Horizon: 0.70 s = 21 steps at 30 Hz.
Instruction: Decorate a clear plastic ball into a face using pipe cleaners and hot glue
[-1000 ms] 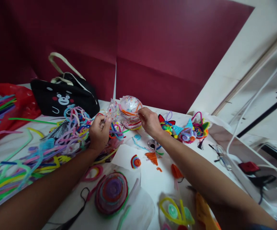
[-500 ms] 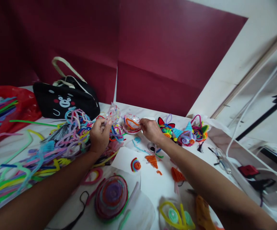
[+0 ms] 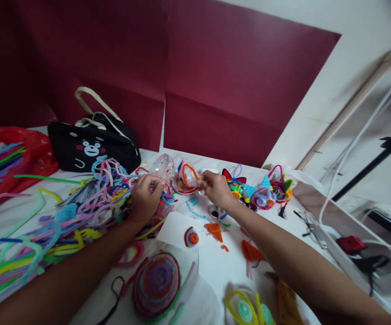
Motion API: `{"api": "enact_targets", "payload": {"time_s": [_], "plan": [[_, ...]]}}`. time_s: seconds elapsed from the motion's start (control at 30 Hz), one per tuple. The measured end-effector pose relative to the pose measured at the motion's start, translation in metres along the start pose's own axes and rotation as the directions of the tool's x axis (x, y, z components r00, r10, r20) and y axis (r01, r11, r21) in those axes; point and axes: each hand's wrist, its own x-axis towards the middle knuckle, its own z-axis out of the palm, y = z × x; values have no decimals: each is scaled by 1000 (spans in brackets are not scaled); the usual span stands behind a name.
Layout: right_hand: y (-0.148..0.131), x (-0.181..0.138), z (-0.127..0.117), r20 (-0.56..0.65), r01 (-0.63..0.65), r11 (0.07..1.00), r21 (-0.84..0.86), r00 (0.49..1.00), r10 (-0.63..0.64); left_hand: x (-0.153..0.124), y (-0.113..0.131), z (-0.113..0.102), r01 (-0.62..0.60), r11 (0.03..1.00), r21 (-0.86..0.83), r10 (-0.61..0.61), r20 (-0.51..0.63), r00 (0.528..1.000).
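Clear plastic, thin and shiny, makes up the rounded piece (image 3: 163,166) at the left hand (image 3: 144,198), whose thumb and fingers are pinched together at its near edge. Just to its right, over the far part of the white table (image 3: 293,228), is a second clear piece (image 3: 184,184), trimmed in pink with an orange strip (image 3: 191,170) curving across it. From where I stand, the right hand (image 3: 217,187) has that one by its right side, thumb and fingertips closed on the edge; the two pieces sit side by side between the hands, and I can't tell whether they touch.

Below the right hand lies a big googly eye (image 3: 214,211), and nearer, an orange fuzzy triangle (image 3: 213,231) beside a little rainbow (image 3: 190,237) on white paper (image 3: 173,225). Closer to the person is a round coiled disc (image 3: 157,285) with a purple middle. Bright fuzzy stems (image 3: 103,198) heap up left of the left hand, in front of a black bag (image 3: 92,149) with a bear face. Colourful ornaments (image 3: 264,196) cluster beyond the right hand, and maroon sheets (image 3: 229,90) cover the wall behind.
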Motion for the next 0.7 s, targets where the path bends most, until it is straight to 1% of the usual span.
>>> {"api": "enact_targets", "payload": {"time_s": [0.17,0.3,0.4,0.53,0.6,0.7], "plan": [[-6,7,0,-38,23,997,-74,999,-26,0,-4,0,20,1000,16,-19,-23,1000],[-10,13,2,-21,72,980,-183,997,-77,2,-7,1,58,998,11,-57,-100,993],[-11,17,9,76,141,950,-279,989,-124,4,-7,1,78,997,-1,-77,-154,985],[-7,18,20,244,262,892,-368,953,-179,4,-6,2,87,996,-12,-87,-167,982],[-4,20,24,282,299,870,-392,939,-196,4,-6,2,89,996,-15,-91,-160,983],[0,23,23,287,311,857,-412,936,-202,3,-8,2,102,995,-17,-104,-153,983]]}}
